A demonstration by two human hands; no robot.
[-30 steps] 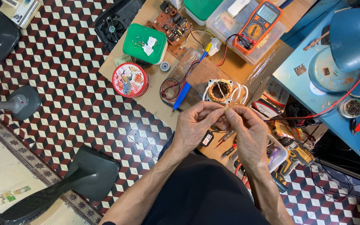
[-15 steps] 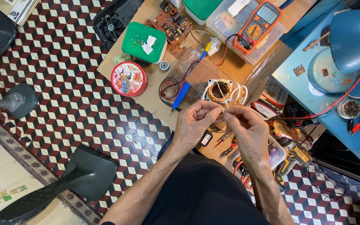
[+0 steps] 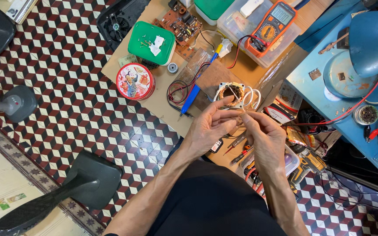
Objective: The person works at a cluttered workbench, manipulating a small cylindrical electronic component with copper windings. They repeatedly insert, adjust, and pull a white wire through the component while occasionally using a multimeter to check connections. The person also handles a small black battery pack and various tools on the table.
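While working over the bench: both hands are pinching thin wire.
Left hand [image 3: 208, 126]: fingers closing on a wire lead [image 3: 237, 114].
Right hand [image 3: 263, 137]: pinching the same lead.
Motor coil [image 3: 232, 92]: sitting just beyond the fingertips.
Handling: likely light, springy, fragile; best held near its end.

Head camera looks steeply down, close over the workbench [image 3: 162, 102]; floor beside.

Glossy metal tin [image 3: 135, 81], matt wooden board [image 3: 165, 98]

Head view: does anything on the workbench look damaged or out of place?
The bare brown circuit board lies loose, without a case, beside the green plastic lid. Both hands pinch thin wires from the copper-wound motor coil. Nothing looks spilled.
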